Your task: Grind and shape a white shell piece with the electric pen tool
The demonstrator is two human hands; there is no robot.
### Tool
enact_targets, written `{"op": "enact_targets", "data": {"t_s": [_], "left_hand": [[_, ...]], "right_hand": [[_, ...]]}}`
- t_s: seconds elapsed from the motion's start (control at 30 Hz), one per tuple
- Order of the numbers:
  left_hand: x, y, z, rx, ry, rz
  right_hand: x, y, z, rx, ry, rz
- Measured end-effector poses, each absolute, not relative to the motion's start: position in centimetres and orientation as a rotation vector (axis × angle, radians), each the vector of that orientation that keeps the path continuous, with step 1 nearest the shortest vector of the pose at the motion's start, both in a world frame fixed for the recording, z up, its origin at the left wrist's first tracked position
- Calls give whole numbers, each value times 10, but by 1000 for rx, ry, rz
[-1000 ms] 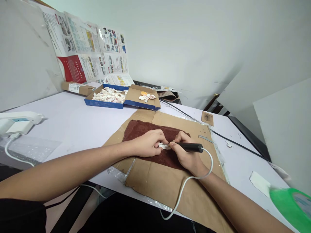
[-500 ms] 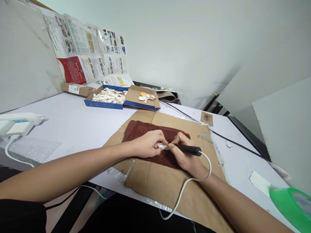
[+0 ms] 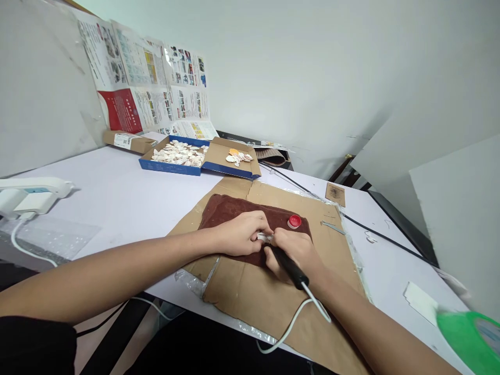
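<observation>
My left hand pinches a small white shell against a dark brown cloth. My right hand grips a black pen-shaped tool like a pencil, its tip at the shell. A white cord runs from the tool's rear end over the table edge. A small red cap lies on the cloth just beyond my right hand. The cloth rests on a sheet of brown cardboard.
An open blue box with several pale shells sits far left, its lid holding a few more. A printed leaflet leans on the wall. A white device lies at left, green tape roll at lower right, black cable across the table.
My right hand has turned, swinging the tool's rear end from pointing right to pointing toward me. The red cap, hidden before, now shows beyond the hand.
</observation>
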State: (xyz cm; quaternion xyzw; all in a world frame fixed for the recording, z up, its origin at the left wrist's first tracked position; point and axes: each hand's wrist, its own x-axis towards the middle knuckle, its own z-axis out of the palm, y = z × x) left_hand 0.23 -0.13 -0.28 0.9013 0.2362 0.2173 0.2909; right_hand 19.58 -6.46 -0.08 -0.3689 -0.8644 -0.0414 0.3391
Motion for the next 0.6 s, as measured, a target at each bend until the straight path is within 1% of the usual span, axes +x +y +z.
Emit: {"op": "enact_targets", "data": {"t_s": [0.07, 0.23, 0.37, 0.47, 0.6], "left_hand": [[3, -1, -2, 2411, 628, 578], [1, -1, -2, 2388, 630, 566], [0, 0, -3, 2376, 633, 556], [-1, 0, -4, 2371, 639, 549], [-2, 0, -4, 2368, 653, 541]], "right_hand": [[192, -65, 0, -971, -2260, -114], [197, -60, 4, -1165, -2044, 189], [206, -59, 3, -1192, -1921, 321], [210, -62, 1, -1178, -1921, 339], [214, -69, -6, -1128, -2055, 255]]}}
